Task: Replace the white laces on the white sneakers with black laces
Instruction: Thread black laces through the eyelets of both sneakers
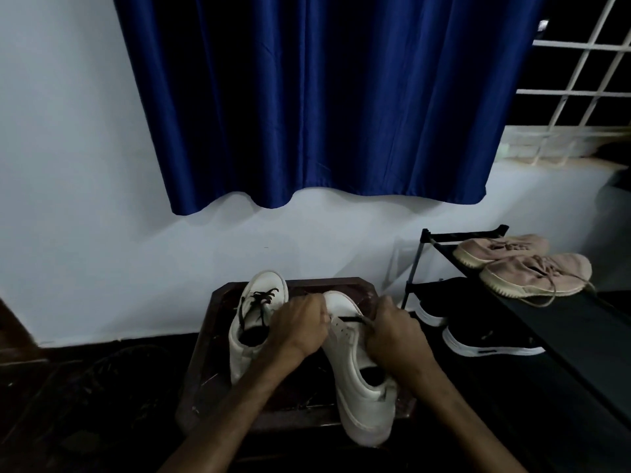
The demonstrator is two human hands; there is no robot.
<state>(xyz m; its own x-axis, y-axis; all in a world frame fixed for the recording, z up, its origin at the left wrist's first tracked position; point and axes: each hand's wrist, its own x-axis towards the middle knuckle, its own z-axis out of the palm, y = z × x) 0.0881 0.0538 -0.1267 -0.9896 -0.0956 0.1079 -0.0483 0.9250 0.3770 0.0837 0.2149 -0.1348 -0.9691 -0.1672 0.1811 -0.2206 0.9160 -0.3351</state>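
Two white sneakers stand on a small dark wooden table (205,380), toes toward the wall. The left sneaker (252,322) carries black laces tied in a bow. The right sneaker (355,377) has one bar of black lace (348,318) across its lowest eyelets. My left hand (300,327) has curled fingers at the lace's left end, beside the shoe's toe. My right hand (392,331) pinches the lace's right end at the eyelets. No white laces show.
A black shoe rack (580,322) stands to the right, with a beige pair (526,268) on top and black sneakers with white soles (485,339) below. A blue curtain (321,97) hangs over the white wall behind. The floor is dark.
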